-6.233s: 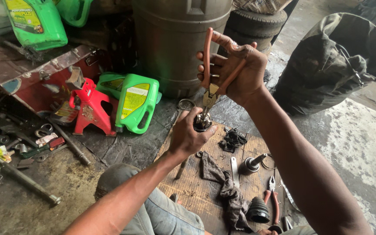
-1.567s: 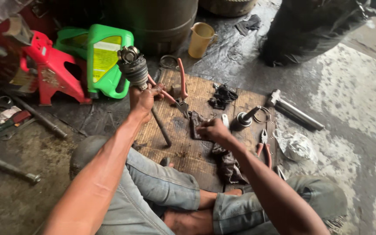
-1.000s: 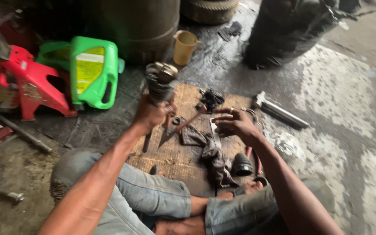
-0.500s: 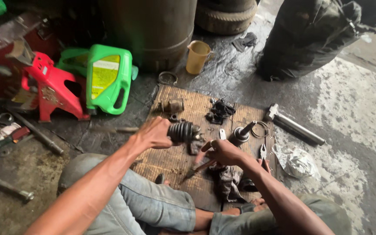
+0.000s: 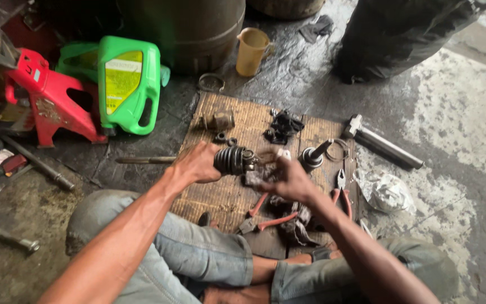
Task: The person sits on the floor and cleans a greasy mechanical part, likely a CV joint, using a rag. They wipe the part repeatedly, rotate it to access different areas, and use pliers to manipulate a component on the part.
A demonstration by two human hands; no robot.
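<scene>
Near the knees, red-handled pliers (image 5: pixel 265 217) lie at the woven mat's (image 5: pixel 220 197) front edge. Above them the left hand (image 5: pixel 198 163) is clenched around a ribbed rubber boot (image 5: pixel 233 160); the right hand (image 5: pixel 288 179) pinches its greasy end. Farther off, a green jug (image 5: pixel 127 84) and beige cup (image 5: pixel 251 50) crowd the floor.
</scene>
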